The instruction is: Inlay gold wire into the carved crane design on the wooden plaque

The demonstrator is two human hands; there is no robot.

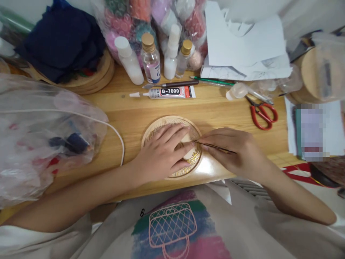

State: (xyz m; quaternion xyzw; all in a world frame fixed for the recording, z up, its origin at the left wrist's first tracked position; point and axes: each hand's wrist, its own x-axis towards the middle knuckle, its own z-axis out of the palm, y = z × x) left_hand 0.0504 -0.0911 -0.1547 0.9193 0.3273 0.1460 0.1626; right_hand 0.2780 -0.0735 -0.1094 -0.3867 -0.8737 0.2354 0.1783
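Note:
A round wooden plate point(198, 158) with a raised rim and fine gold lines on its face lies near the table's front edge. Across it rests my left hand point(161, 153), palm down with the fingers spread, covering much of the middle. My right hand point(239, 147) is just right of the plate and pinches slim dark tweezers point(219, 147). Their tips reach the plate's right part, close to my left fingertips. Whether anything is between the tips is too small to tell.
Behind the plate lie a B-7000 glue tube point(172, 92), a dark-handled craft knife point(175, 84) and several bottles point(151, 61). Red-handled scissors point(262, 113) are at the right. A plastic bag point(40, 144) and white cable point(120, 138) occupy the left.

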